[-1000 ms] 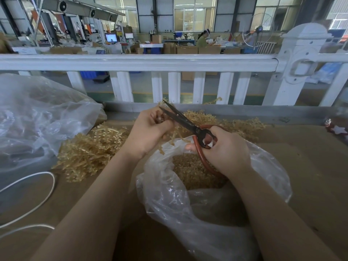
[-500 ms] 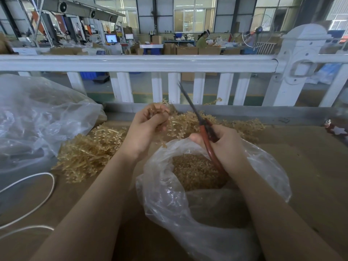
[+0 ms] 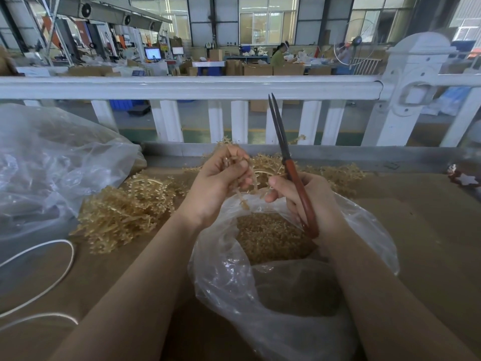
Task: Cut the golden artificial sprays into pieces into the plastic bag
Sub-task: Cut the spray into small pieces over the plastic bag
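Note:
My left hand [image 3: 217, 186] grips a golden spray stem [image 3: 240, 196] just above the mouth of the clear plastic bag [image 3: 234, 280]. Golden cut pieces [image 3: 268, 235] fill the bag's bottom. My right hand [image 3: 307, 201] holds red-handled scissors [image 3: 289, 165] upright, blades nearly together and pointing up at the railing, to the right of the stem. Its thumb and forefinger reach toward the stem's lower end. A pile of uncut golden sprays [image 3: 125, 212] lies to the left, and more sprays [image 3: 338, 175] lie behind my hands.
A large crumpled plastic bag [image 3: 52, 165] sits at the left. A white cord [image 3: 46, 277] loops over the brown table [image 3: 429, 230]. A white railing [image 3: 197, 87] runs along the table's far edge. A small red and white ornament [image 3: 463, 178] lies far right.
The scissors swung from cutting at the stem by my left hand to upright with the blades together. My left hand kept its grip on the spray and turned it slightly.

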A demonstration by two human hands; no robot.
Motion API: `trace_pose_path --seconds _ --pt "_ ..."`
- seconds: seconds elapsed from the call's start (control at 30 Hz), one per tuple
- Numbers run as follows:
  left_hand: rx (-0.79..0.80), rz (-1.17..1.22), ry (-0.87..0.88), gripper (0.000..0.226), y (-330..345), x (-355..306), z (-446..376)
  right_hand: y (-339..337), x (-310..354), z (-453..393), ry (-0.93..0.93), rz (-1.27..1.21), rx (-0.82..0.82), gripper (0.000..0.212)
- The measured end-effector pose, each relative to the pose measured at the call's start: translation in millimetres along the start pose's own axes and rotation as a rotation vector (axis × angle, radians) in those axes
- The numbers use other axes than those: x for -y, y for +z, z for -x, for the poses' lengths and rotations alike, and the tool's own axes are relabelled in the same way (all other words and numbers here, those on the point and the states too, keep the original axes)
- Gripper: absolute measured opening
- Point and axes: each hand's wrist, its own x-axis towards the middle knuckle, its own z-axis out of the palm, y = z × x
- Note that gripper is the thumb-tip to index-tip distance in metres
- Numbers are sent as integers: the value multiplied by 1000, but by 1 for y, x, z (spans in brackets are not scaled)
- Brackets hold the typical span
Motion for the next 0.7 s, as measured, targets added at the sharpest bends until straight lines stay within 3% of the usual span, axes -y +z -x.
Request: trace_pose_path --seconds 0.3,0.53,0.7 --pt "18 105 -113 9 1 -6 0 -1 0 1 -17 -99 -13 12" --pt "4 207 -241 39 -7 -15 0 -3 -3 -2 10 -166 -35 16" --pt "-11 311 -288 37 -8 -21 -2 -9 -10 -7 -6 -210 -65 23"
